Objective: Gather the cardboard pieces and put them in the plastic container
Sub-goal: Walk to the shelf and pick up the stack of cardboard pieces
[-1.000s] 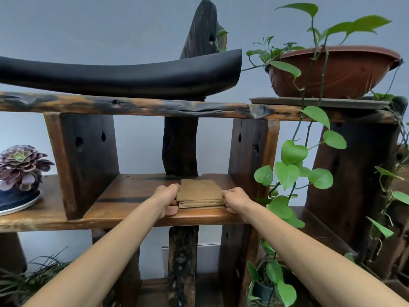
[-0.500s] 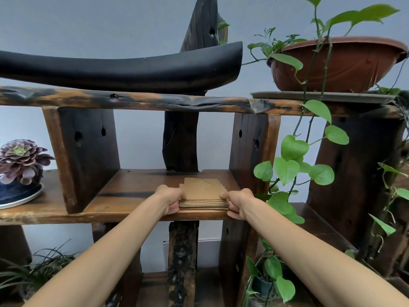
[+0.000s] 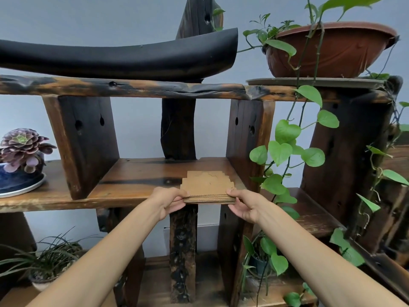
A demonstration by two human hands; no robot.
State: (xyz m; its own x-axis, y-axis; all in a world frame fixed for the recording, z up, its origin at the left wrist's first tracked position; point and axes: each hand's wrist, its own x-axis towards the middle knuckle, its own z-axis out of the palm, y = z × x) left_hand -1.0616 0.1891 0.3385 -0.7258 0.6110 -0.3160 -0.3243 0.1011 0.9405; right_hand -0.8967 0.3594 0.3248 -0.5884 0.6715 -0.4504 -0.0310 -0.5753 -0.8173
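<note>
A stack of brown cardboard pieces sits at the front edge of the middle wooden shelf, its near end jutting slightly past the edge. My left hand grips the stack's left near corner, thumb on top and fingers below. At the right near corner, my right hand holds it the same way. The pieces are fanned a little, stepped toward the back. No plastic container is in view.
A trailing green vine hangs just right of the stack from a brown pot on the top shelf. A purple succulent in a blue pot stands at the left. A black curved object lies above. Potted plants stand below.
Both hands have drawn the stack toward me to the shelf's front edge, and their fingers have curled under its near corners. The pieces have fanned out slightly.
</note>
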